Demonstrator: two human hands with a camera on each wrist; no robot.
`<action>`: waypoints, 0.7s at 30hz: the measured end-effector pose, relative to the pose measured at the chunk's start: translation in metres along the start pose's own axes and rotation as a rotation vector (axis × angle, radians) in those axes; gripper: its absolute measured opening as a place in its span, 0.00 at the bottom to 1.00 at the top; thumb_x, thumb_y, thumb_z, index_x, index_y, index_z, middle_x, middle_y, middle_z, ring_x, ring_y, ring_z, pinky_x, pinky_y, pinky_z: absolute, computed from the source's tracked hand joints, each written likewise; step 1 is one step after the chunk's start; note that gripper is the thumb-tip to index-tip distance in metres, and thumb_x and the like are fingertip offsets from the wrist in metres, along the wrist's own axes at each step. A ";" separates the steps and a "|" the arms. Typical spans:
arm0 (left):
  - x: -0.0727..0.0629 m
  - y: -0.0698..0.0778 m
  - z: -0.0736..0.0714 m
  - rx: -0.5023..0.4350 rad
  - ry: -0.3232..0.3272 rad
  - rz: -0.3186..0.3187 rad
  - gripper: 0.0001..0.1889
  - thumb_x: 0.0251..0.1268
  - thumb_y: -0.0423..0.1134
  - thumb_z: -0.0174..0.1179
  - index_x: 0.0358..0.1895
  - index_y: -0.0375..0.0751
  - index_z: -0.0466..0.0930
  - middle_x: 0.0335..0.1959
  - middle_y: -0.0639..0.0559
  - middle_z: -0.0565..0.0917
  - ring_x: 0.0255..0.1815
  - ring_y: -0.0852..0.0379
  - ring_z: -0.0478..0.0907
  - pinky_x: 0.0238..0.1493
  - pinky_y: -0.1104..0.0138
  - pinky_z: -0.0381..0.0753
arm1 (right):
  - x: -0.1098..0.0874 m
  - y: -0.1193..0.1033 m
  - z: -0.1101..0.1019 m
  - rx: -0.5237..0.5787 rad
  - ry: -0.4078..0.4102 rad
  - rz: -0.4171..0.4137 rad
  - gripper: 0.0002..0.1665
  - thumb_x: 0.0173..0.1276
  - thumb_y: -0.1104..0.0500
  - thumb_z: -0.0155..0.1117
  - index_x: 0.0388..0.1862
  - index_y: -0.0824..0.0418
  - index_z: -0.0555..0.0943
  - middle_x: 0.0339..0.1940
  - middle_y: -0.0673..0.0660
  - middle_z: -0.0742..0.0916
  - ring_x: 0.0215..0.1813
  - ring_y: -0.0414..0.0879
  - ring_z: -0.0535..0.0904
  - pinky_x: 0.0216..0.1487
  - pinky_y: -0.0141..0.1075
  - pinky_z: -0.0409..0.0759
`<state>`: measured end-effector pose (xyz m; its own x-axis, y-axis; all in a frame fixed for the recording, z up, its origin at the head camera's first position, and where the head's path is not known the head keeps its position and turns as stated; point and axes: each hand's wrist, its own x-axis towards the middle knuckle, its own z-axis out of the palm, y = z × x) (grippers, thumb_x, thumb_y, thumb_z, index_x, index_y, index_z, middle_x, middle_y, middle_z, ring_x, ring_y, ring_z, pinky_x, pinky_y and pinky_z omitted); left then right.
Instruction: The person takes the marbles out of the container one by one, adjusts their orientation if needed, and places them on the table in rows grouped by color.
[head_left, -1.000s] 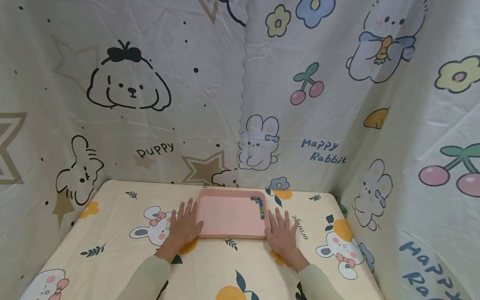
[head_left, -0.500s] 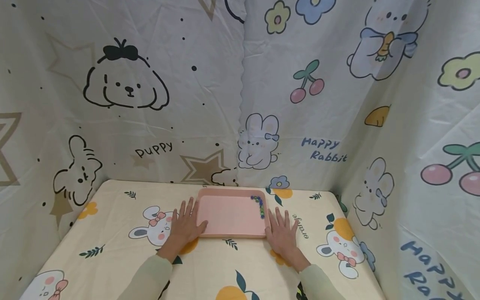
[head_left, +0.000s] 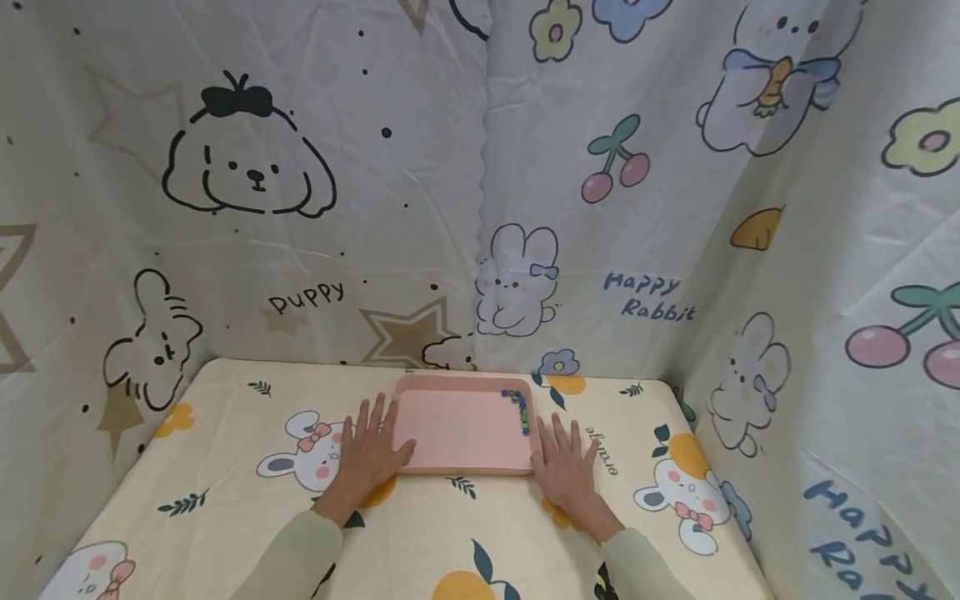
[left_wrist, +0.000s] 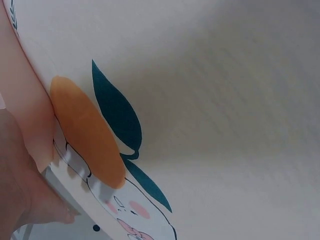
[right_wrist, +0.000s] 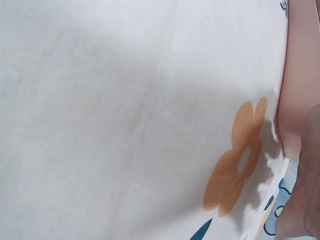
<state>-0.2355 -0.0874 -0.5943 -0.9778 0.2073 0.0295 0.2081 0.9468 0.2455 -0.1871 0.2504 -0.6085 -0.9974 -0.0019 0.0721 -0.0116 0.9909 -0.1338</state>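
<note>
A shallow pink tray (head_left: 450, 429) lies on the cloth in the head view. Along its right wall and far right corner runs a curved row of small blue and green beads (head_left: 522, 417). My left hand (head_left: 367, 457) rests flat at the tray's left side, fingers straight, its thumb at the rim. At the right side, my right hand (head_left: 566, 471) lies with fingers straight against or just beside the wall. Part of the left hand (left_wrist: 22, 195) and the tray's edge (left_wrist: 25, 95) show in the left wrist view. The right wrist view likewise catches the tray (right_wrist: 299, 85) and right hand (right_wrist: 305, 195).
A cream cloth (head_left: 247, 542) printed with rabbits, oranges and leaves covers the table. Behind it and on both sides hang pale printed curtains (head_left: 420, 208), which meet the table's far edge.
Since a second ago, the left thumb has moved slightly to the right at the tray's rim. The head view has tilted a little. Tray, beads and right hand keep their places.
</note>
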 end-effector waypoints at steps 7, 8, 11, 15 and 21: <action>0.001 0.002 -0.001 0.024 -0.007 -0.012 0.45 0.68 0.63 0.53 0.80 0.39 0.51 0.81 0.38 0.47 0.79 0.34 0.41 0.73 0.36 0.39 | 0.000 0.002 -0.004 0.119 0.003 -0.001 0.36 0.76 0.48 0.47 0.80 0.54 0.59 0.81 0.63 0.58 0.77 0.71 0.50 0.68 0.74 0.46; 0.001 0.003 -0.001 0.022 -0.011 -0.014 0.46 0.68 0.63 0.53 0.80 0.39 0.51 0.81 0.38 0.46 0.79 0.34 0.41 0.73 0.36 0.39 | 0.001 0.003 -0.005 0.131 0.006 -0.007 0.36 0.76 0.48 0.48 0.80 0.54 0.60 0.80 0.63 0.58 0.76 0.71 0.51 0.68 0.73 0.48; 0.002 0.002 0.000 0.020 0.000 -0.014 0.46 0.68 0.63 0.53 0.80 0.39 0.51 0.81 0.38 0.47 0.79 0.34 0.41 0.73 0.36 0.39 | 0.005 0.005 -0.009 0.138 0.009 -0.027 0.36 0.75 0.48 0.50 0.79 0.56 0.62 0.80 0.63 0.60 0.75 0.70 0.57 0.69 0.68 0.57; 0.001 0.001 0.002 0.021 0.017 -0.017 0.45 0.68 0.63 0.52 0.80 0.40 0.51 0.81 0.39 0.47 0.79 0.34 0.42 0.73 0.36 0.40 | 0.013 0.001 -0.020 0.190 -0.005 0.002 0.34 0.74 0.49 0.56 0.76 0.59 0.66 0.78 0.63 0.63 0.73 0.63 0.63 0.69 0.57 0.66; 0.000 0.002 0.001 0.017 0.009 -0.023 0.44 0.69 0.62 0.52 0.80 0.39 0.52 0.80 0.37 0.48 0.79 0.33 0.43 0.72 0.35 0.40 | 0.026 -0.013 -0.035 0.295 0.115 -0.003 0.23 0.70 0.57 0.66 0.62 0.62 0.78 0.60 0.60 0.80 0.60 0.53 0.78 0.59 0.45 0.79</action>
<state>-0.2348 -0.0857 -0.5946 -0.9824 0.1836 0.0331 0.1863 0.9552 0.2302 -0.2106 0.2421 -0.5701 -0.9829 0.0266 0.1820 -0.0520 0.9090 -0.4135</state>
